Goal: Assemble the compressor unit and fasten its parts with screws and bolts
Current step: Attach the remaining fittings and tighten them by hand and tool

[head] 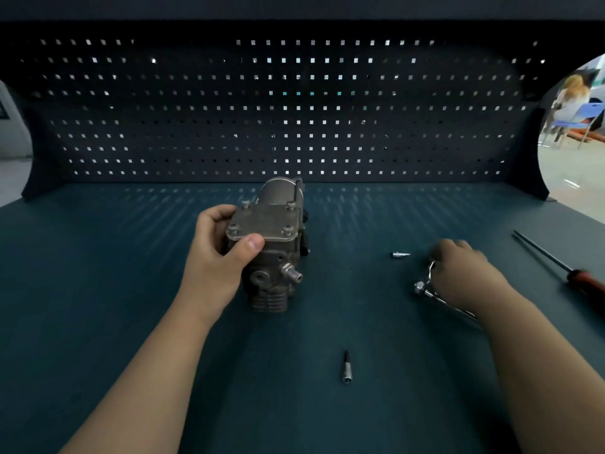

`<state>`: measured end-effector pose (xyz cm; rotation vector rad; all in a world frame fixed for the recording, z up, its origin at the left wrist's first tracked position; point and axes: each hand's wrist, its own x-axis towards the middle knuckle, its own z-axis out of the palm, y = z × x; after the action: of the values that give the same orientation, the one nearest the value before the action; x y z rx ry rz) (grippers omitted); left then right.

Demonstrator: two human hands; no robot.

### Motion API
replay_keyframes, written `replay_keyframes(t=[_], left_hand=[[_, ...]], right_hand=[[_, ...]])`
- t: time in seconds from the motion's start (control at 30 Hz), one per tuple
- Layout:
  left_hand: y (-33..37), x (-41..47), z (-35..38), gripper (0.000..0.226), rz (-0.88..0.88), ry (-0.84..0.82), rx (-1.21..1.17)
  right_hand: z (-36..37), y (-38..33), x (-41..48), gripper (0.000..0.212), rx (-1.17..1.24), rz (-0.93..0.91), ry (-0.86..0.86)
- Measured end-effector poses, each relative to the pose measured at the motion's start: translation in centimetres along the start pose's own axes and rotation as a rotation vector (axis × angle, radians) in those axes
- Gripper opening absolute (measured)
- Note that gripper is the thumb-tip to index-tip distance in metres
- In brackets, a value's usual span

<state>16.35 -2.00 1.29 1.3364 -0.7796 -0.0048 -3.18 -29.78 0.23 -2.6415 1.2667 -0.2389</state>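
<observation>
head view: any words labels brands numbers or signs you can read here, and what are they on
None: nothing in this view can be read as text.
compressor unit: bare cast metal, no label, brand or number showing.
screwdriver: no marking visible on its handle.
green patch in the background at far right: may be a sign, too blurred to read.

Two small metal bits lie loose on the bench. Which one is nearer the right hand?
The bit lying crosswise just left of the right hand; the other bit lies lengthwise, nearer the camera, between the forearms.
</observation>
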Motion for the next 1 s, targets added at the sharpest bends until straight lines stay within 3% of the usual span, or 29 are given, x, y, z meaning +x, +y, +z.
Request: replay_keyframes(t=[0.1,0.17,0.33,0.4,0.5,0.57,0.67,0.77,0.87,1.0], left_hand=[[0.2,0.1,0.0,0.053,-0.001,-0.005,0.016],[0.3,0.0,0.0,0.053,0.008,-0.008,0.025],[0.2,-0.1,0.2,0.054,0.021,-0.014,0.031],[0.2,-0.1,0.1,0.054,0.024,-0.015,0.034],[0.2,0.0,-0.1,0.055,0.023,-0.024,0.032],[0.2,0.1,-0.2,0.056,0.019,-0.034,0.028],[0.1,0.0,-0.2,0.057,0.02,-0.027,0.017],[0.1,-0.1,-0.3,0.056,0.021,-0.024,0.016],[-0.1,-0.1,-0.3,0.056,0.016,-0.022,0.018],[-0.2,-0.1,-0.3,0.054,0.016,-0.027,0.025]], right_hand=[[-0.7,-0.3,0.3,0.031,-0.205,-0.218,-0.177],[-1.4,-0.3,0.4,0.028,-0.205,-0.196,-0.251],[-1.3,1.1,1.1,0.008,-0.326,-0.084,-0.133],[-0.6,1.7,1.1,0.019,-0.216,-0.074,-0.103],[0.2,1.6,0.7,0.016,-0.08,-0.067,-0.087],[0.6,1.4,0.5,0.016,0.027,-0.03,-0.007],[0.8,1.3,0.1,0.008,0.392,-0.005,0.144],[0.4,0.7,-0.4,0.019,0.605,-0.087,0.284],[-0.2,-0.2,-1.2,0.026,0.592,-0.186,0.353],[-0.8,-0.7,-1.8,0.018,0.468,-0.292,0.417]])
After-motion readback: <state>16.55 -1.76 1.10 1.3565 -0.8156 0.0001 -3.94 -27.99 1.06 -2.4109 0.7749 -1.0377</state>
